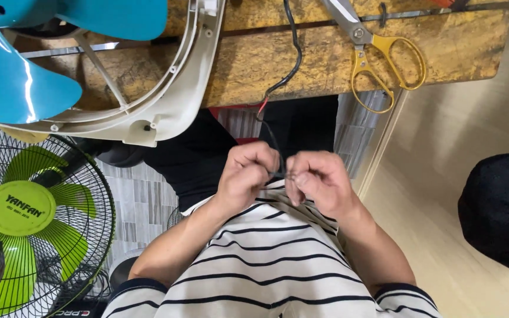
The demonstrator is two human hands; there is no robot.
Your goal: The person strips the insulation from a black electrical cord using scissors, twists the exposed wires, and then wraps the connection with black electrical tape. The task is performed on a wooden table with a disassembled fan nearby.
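Observation:
My left hand (245, 172) and my right hand (316, 178) meet close in front of my striped shirt, fingers curled. Both pinch the end of a thin black cable (290, 65) that runs down from the brown table top (278, 59) and off its near edge. A short red wire (263, 106) shows beside the black one just below the table edge. The cable's tip is hidden between my fingertips.
Yellow-handled scissors (378, 53) lie on the table at the upper right. A cream fan frame (172, 94) with teal blades (25, 76) overhangs the table at the upper left. A green-bladed fan in a black wire guard (30, 218) stands at the lower left. A dark object (502, 206) sits at the right.

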